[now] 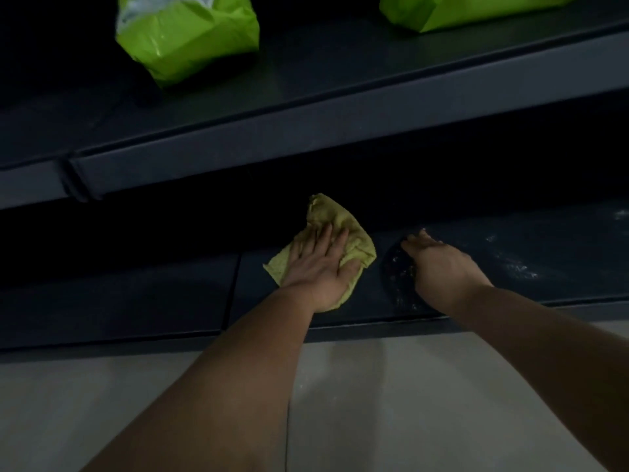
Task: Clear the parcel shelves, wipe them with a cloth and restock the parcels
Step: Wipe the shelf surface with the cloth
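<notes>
The light is poor down here, and the back of the lower shelf (136, 294) is lost in black under the overhang of the upper shelf (306, 107), so I cannot see how deep it goes or what sits at the rear. Two bright green parcels stand on the upper shelf, the left parcel (190, 39) and the right parcel (459, 11), both cut off by the top of the view; the left one shows a whitish patch near its top that I cannot read. The cloth (343, 219), yellow-green and crumpled, lies on the lower shelf near its front edge, and the left hand (318, 270) lies flat on top of it, fingers straight and spread, pressing it down, with cloth sticking out beyond the fingertips and at both sides. Just beside it, the right hand (442, 264) rests on the same shelf with straight fingers held together, holding nothing, over a dark round patch (396, 270) whose nature I cannot make out. White specks (517, 267) dust the shelf to its right. Pale floor (391, 386) lies below both forearms.
</notes>
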